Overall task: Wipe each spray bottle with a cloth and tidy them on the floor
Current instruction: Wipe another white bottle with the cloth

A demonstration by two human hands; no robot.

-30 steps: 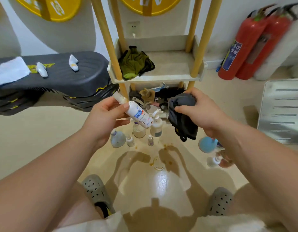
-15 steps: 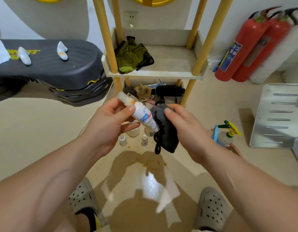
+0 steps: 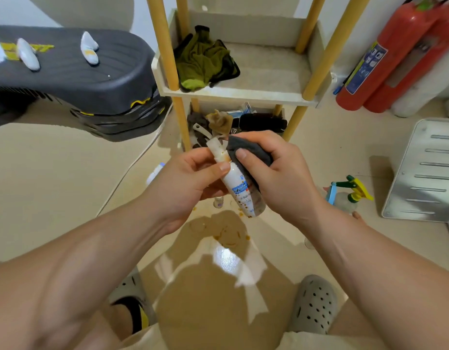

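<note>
My left hand grips a small white spray bottle near its neck, which carries orange stains. The bottle tilts with its cap up and away from me. My right hand holds a dark grey cloth wrapped against the right side of the bottle. A spray bottle with a green and yellow trigger stands on the floor to the right. Another small bottle on the floor shows just below my left hand, and a white one lies to the left.
A wooden rack stands ahead with a green rag on its shelf and clutter below. A dark stepped platform lies left, two red fire extinguishers and a white metal panel right. Orange stains mark the floor near my clogs.
My right hand has brought the cloth up from beside the bottle and closed it around the bottle's side. The bottle has tipped more upright. The view has shifted downward.
</note>
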